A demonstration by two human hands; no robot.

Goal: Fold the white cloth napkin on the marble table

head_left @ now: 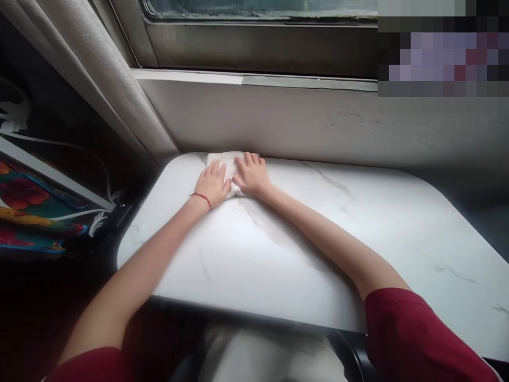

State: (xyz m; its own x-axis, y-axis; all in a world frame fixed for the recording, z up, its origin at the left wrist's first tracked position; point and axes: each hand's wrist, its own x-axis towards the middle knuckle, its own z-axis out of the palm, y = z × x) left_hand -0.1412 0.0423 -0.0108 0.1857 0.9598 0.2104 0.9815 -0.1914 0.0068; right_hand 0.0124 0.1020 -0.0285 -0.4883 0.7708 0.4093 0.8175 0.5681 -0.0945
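A white cloth (226, 159) lies bunched on the far left part of a white marble-patterned table (254, 254), near the wall. My left hand (212, 184) rests flat on the cloth's near left side, fingers stretched out and a red string bracelet round the wrist. Pressed on the cloth's right side is my right hand (251, 174), its fingers spread and slightly bent. Both palms face down, and part of the cloth is hidden under them. The two hands are close together but apart.
Behind the table runs a pale wall (278, 119) below a window (258, 8). A light curtain (91, 63) hangs at the left. Beside the table's left end are a colourful floral fabric (32, 207), a white bar and white cords (97, 223). The table's corners are rounded.
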